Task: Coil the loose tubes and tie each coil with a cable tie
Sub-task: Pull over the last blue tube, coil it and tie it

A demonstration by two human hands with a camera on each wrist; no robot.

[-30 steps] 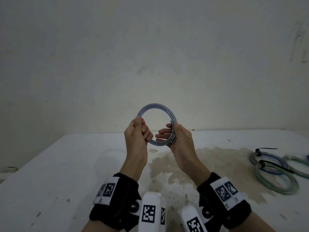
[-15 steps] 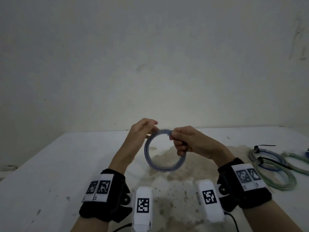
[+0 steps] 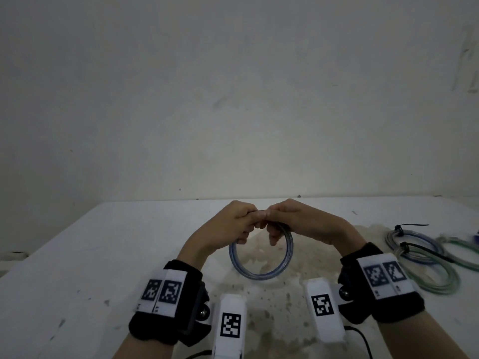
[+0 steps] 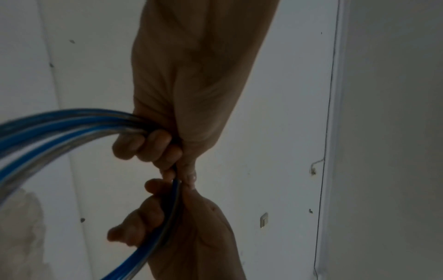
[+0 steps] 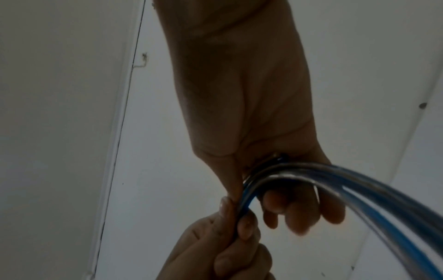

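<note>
- Blue tube coil (image 3: 260, 265): several turns of translucent tubing with a blue stripe, wound into one round loop. It hangs above the white table (image 3: 77, 255), its top arc hidden inside the two hands and its lower arc free over a brownish stain (image 3: 259, 301). No tie shows on it.
- Left hand (image 3: 228, 224): knuckles up, fingers curled round the top of the coil, thumb and forefinger pinching the strands at the point where both hands meet.
- Right hand (image 3: 298, 224): mirrors the left, fingers curled round the same top arc, its fingertips touching those of the left hand.
- Tied coils (image 3: 425, 257): on the table well to the right, a bluish loop and a greenish loop overlapping, each bound with a black cable tie (image 3: 404, 248) whose tail sticks out.
- Head view: gives the whole loop and its place over the table, but hides the grip.
- Left wrist view: from below, the coil (image 4: 59, 123) enters the left hand (image 4: 189, 106) as separate strands, with a short run pinched between the two hands; the right hand (image 4: 191, 227) faces it.
- Right wrist view: the strands (image 5: 347, 181) fan out of the right hand (image 5: 251, 123), whose lower fingers (image 5: 299, 212) hang loosely curled below them; the left hand (image 5: 227, 242) pinches the bundle just below.
</note>
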